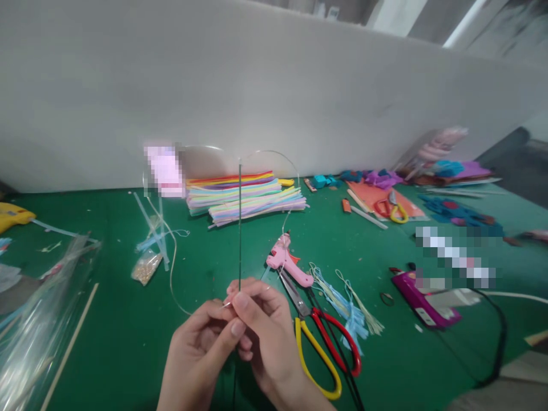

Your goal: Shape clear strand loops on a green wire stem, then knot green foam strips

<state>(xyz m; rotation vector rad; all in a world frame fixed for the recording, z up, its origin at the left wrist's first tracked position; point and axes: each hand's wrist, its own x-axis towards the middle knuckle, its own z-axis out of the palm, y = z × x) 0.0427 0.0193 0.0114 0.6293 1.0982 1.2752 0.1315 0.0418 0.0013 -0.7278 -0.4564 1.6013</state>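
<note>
The two hands are together, fingertips meeting just left of the pink glue gun (280,254) as the view shows it. The right hand (272,337) pinches a thin dark stick (240,228) between thumb and fingers, and the stick stands nearly upright to the left of the pink glue gun. The left hand (201,342) has its thumb and fingers closed on a pale wire (173,251), which bows out and up in two rounded lobes dipping at the stick's top; the right lobe comes down in front of the pink glue gun. Close on the near side of that gun, large scissors (303,308) with one yellow and one red handle lie open on the green counter (128,342). Just right of it are pale blue and cream tassels (355,319). Behind it and to the left sits a thick bundle of pastel and bright fuzzy sticks (252,200). Farther left of it lie a small bag of beads (146,266), a wooden stick (71,345), some clear wrapping (55,297) and a yellow glue gun (15,217). Well to its right are a purple box (423,297), an orange lighter (346,205) and small scissors (393,208) on an orange sheet (413,212). A plain grey wall (257,80) rises behind it all.
</note>
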